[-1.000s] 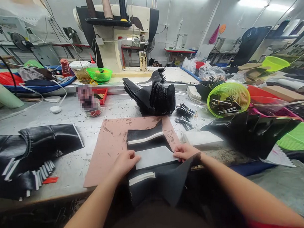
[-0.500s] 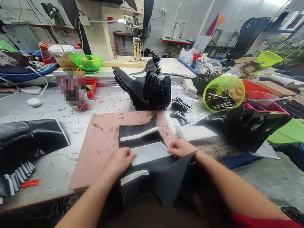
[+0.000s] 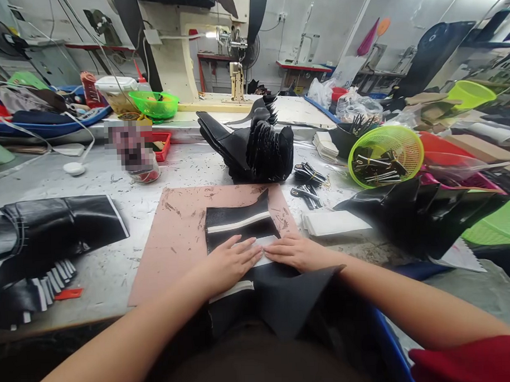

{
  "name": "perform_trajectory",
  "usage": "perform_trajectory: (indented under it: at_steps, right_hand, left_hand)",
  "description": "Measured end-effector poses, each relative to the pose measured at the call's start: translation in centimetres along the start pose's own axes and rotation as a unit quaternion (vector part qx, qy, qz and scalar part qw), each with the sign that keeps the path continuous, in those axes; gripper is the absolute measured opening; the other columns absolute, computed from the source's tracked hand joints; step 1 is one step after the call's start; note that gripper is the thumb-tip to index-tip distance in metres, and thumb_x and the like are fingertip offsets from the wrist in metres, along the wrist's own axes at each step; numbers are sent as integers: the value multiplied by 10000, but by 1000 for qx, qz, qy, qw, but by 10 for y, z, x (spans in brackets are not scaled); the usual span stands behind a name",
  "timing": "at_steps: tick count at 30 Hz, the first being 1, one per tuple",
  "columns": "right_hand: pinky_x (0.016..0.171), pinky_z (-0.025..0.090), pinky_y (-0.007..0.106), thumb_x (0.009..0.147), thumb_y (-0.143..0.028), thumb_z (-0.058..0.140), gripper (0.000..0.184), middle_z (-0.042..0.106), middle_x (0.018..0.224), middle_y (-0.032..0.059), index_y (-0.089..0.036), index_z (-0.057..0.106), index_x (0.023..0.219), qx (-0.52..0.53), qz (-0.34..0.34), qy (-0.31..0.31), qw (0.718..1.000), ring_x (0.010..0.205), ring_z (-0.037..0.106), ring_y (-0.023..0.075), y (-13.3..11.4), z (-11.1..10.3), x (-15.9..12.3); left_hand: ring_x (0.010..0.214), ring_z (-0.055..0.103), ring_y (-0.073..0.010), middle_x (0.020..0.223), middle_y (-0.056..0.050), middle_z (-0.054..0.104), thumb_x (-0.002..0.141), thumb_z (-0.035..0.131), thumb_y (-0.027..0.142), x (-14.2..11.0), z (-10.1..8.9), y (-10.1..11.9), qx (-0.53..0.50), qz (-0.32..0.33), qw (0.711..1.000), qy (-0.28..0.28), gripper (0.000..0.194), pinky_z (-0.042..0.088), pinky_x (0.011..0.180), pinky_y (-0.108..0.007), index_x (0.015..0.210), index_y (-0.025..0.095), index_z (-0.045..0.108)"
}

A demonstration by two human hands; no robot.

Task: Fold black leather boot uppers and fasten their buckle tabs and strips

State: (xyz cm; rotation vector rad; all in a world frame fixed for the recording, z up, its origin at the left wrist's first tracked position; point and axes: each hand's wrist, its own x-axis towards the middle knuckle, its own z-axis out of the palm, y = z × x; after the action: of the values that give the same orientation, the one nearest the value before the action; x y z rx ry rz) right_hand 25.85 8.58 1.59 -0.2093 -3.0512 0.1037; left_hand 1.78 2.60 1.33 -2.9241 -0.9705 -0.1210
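A black leather piece (image 3: pixel 239 220) with pale strips lies on a pinkish board (image 3: pixel 176 233) at the table's near edge. A white strip (image 3: pixel 263 242) lies across its middle. My left hand (image 3: pixel 230 264) lies flat on that strip, fingers stretched out. My right hand (image 3: pixel 296 251) lies flat beside it, fingertips almost meeting the left ones over the strip. Both hands press down and hold nothing. The leather's lower part hangs over the table edge toward my lap.
A pile of black leather pieces (image 3: pixel 253 149) stands behind the board. Stacked black pieces (image 3: pixel 43 232) lie at left, more black pieces (image 3: pixel 418 213) at right. A green basket (image 3: pixel 385 153) holds clips; loose clips (image 3: pixel 308 178) and a white pad (image 3: pixel 333 221) lie nearby. A sewing machine (image 3: pixel 178 49) stands behind.
Both hands moved inward from the ends of the white strip to its middle and now lie flat, covering most of it. The view shifted slightly.
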Motion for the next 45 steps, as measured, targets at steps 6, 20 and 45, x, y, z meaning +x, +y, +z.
perform_trajectory:
  at_steps: [6, 20, 45]
  right_hand:
    - [872, 339, 414, 852, -196, 403, 436, 472, 1286, 98, -210, 423, 1288, -1, 62, -58, 996, 1031, 479, 233, 5, -1, 1]
    - [649, 303, 308, 864, -236, 405, 412, 548, 811, 65, -346, 439, 1259, -77, 4, -114, 991, 658, 461, 163, 4, -18, 33]
    - [814, 417, 335, 777, -233, 503, 95, 528, 1002, 91, -164, 556, 737, 271, -16, -92, 958, 938, 499, 190, 3, -12, 109]
  left_hand:
    - [1227, 386, -222, 1236, -6, 539, 861, 394, 137, -7, -4, -4, -30, -41, 999, 2, 368, 239, 1002, -407, 1198, 246, 493]
    - [1128, 457, -207, 1200, -2, 569, 772, 414, 55, -65, 0, 2, -62, -151, 986, 33, 466, 313, 946, -372, 1167, 272, 536]
    - [821, 533, -165, 947, -85, 594, 811, 376, 95, -66, 5, 10, -77, -174, 976, 108, 283, 430, 762, -269, 982, 166, 590]
